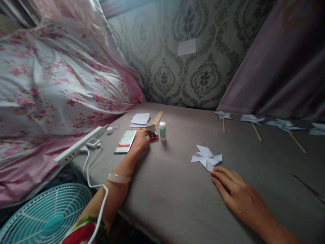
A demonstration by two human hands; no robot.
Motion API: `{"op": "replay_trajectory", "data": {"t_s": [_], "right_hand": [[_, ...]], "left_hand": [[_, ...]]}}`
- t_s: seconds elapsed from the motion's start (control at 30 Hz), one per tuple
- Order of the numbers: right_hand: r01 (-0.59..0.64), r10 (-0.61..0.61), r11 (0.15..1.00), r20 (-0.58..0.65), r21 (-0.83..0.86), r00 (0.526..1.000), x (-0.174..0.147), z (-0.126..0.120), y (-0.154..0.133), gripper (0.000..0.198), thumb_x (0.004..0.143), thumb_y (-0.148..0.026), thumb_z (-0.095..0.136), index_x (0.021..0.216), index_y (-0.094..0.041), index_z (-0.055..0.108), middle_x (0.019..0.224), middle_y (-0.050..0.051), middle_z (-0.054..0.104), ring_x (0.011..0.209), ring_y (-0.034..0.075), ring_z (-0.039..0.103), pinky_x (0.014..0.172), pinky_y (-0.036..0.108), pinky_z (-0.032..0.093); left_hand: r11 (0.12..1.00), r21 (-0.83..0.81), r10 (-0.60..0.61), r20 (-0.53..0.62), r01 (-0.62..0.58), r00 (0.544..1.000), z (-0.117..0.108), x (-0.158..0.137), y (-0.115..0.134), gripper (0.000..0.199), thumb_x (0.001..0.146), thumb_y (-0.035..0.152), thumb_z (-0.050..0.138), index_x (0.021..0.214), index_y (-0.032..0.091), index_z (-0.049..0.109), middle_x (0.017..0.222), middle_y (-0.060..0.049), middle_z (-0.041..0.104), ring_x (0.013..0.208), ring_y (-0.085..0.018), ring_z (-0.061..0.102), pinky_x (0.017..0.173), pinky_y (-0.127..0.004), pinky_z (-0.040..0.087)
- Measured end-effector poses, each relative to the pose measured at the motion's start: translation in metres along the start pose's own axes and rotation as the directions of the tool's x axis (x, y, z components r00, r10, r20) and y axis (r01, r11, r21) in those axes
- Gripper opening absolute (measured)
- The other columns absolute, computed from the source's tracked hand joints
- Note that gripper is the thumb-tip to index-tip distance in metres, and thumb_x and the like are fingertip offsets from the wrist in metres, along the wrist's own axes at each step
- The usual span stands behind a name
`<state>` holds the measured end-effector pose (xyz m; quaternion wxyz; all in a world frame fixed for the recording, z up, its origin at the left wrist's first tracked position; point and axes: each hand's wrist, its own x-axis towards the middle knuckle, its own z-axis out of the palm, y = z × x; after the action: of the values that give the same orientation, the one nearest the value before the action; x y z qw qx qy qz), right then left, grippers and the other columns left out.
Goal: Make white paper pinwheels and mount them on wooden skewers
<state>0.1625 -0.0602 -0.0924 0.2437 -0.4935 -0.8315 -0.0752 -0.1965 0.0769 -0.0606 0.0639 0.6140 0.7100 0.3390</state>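
My left hand (142, 138) reaches to a small red box (153, 137) with a raised lid and small dark contents. Its fingers are drawn together at the box; what they pinch, if anything, is hidden. A white phone (125, 141) lies just left of that hand, and a glue stick (163, 131) with a green label stands upright to the box's right. My right hand (241, 193) rests palm down, fingers stretched out, its fingertips at the lower edge of a folded white paper pinwheel (207, 158) without a stick.
Behind the phone are stacked paper squares (140, 120) and wooden sticks (157, 117). Several finished pinwheels on sticks (252, 119) line the right back. Scissors (308, 188) lie far right. A power strip (80, 145) with white cables is left, above a turquoise fan (53, 222).
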Motion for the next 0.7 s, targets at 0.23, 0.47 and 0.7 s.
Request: {"op": "replay_trajectory", "data": {"t_s": [0.23,0.47,0.7], "right_hand": [[-0.003,0.003,1.000,-0.020,0.006,1.000,0.000,0.000,0.000,0.037,0.097,-0.040,0.036,0.104,-0.021,0.068,0.112,0.008,0.068,0.097,0.023,0.065,0.083,0.038,0.054],[-0.004,0.005,1.000,-0.022,0.020,1.000,0.001,-0.001,-0.001,0.035,0.096,-0.039,0.038,0.104,-0.022,0.068,0.111,0.008,0.068,0.096,0.023,0.066,0.083,0.039,0.055],[-0.004,0.004,1.000,-0.016,0.012,1.000,0.001,-0.001,-0.001,0.036,0.096,-0.039,0.037,0.104,-0.021,0.068,0.111,0.008,0.068,0.096,0.023,0.065,0.083,0.038,0.055]], "left_hand": [[1.000,0.024,-0.007,0.040,0.006,0.999,-0.003,0.003,-0.001,0.023,0.074,0.013,0.060,0.089,0.016,0.076,0.101,-0.012,0.063,0.096,-0.024,0.059,0.085,-0.035,0.050],[0.995,0.088,0.026,0.126,-0.037,0.992,-0.006,0.007,0.004,0.022,0.073,0.013,0.057,0.080,0.016,0.078,0.080,-0.009,0.070,0.086,-0.025,0.062,0.078,-0.034,0.048],[0.993,0.118,-0.045,0.185,0.023,0.982,-0.006,0.011,0.007,0.019,0.072,0.014,0.056,0.073,0.015,0.076,0.065,-0.006,0.068,0.069,-0.019,0.061,0.062,-0.027,0.043]]}}
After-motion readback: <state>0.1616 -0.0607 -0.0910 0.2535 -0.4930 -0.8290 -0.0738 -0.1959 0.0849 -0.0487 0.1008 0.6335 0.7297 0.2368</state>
